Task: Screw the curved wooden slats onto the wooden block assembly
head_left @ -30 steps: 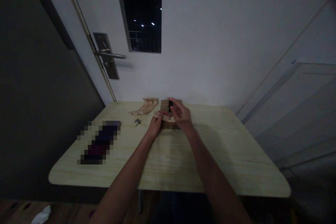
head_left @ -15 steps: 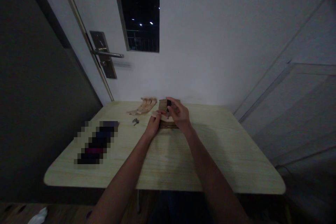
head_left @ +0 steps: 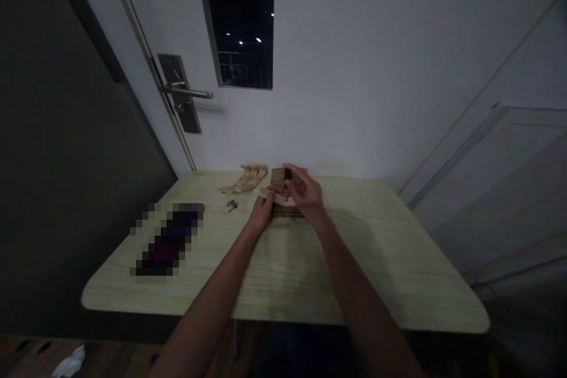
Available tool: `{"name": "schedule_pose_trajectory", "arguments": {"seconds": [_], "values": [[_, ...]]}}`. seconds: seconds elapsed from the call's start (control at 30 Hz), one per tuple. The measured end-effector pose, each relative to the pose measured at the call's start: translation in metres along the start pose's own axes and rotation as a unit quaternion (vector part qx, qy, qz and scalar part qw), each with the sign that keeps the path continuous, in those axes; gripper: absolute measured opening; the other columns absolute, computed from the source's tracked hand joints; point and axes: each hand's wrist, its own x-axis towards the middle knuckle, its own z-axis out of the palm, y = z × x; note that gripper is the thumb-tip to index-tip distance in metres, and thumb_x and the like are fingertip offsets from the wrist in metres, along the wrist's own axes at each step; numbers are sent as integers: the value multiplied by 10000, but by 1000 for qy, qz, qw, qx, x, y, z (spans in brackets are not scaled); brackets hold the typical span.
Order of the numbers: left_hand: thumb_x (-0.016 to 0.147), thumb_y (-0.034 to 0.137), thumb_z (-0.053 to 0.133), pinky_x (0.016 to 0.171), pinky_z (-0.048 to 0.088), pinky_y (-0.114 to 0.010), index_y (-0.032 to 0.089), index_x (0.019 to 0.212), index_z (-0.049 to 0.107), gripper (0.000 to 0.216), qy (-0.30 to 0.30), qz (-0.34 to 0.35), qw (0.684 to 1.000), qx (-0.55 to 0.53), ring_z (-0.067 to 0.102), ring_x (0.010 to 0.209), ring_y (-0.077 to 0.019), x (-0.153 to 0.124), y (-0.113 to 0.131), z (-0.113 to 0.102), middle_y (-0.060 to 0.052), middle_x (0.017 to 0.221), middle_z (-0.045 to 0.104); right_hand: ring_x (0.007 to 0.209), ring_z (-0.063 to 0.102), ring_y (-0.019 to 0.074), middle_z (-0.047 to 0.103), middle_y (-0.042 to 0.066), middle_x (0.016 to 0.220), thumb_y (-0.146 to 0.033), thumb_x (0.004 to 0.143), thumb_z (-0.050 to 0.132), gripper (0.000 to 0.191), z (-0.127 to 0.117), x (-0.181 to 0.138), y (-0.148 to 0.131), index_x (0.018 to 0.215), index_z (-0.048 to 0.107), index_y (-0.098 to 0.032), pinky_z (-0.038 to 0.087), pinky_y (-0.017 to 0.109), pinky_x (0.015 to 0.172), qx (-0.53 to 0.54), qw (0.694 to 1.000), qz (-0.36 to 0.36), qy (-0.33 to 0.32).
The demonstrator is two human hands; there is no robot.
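My left hand (head_left: 262,210) pinches the left end of a pale, flat strip (head_left: 286,200), perhaps wood. My right hand (head_left: 310,194) curls from the right around a short black-handled tool (head_left: 287,175), held upright between thumb and fingers. Its thin metal end points down at the strip, and I cannot make out the tip. Behind and beneath the strip is a brown block or stack (head_left: 277,178), partly covered by both hands. Something reddish shows by my left fingertips. Small dark metal pieces (head_left: 232,205) lie left of my left hand.
Curved pale wooden-looking pieces (head_left: 250,179) lie at the back left of the light table (head_left: 390,271). A blurred-out dark object (head_left: 170,239) is at the left. Behind the table stands a white door with a metal handle (head_left: 188,93) and a dark window.
The whole view has shifted slightly, so things appear a little farther right. Both hands keep the same grips, with the black-handled tool still upright over the strip.
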Motion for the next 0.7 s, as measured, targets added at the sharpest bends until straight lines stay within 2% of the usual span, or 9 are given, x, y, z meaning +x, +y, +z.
{"name": "schedule_pose_trajectory", "arguments": {"seconds": [0.17,0.47,0.7], "values": [[819,579,511,852,447,-321,184,848,634,414,6,-5,1000,1,585,866,-205,0,3,0,-49,868,677,802,680,156,669,58,1220,-341,908,525,394,-1,1,0,1291,594,-281,589,260,628,-6,1000,-6,-1],[825,574,511,871,446,-320,182,847,637,412,4,0,1000,2,589,877,-204,-1,3,0,-52,877,680,793,663,157,694,43,1140,-341,897,551,369,-3,2,0,1257,606,-285,579,265,640,-17,1000,-14,-10],[821,594,510,863,460,-324,183,852,635,431,9,-6,1000,-5,600,873,-205,0,1,0,-51,876,694,797,655,165,701,42,1067,-341,879,578,363,-2,3,2,1235,619,-279,578,271,657,-22,1000,-13,8]]}}
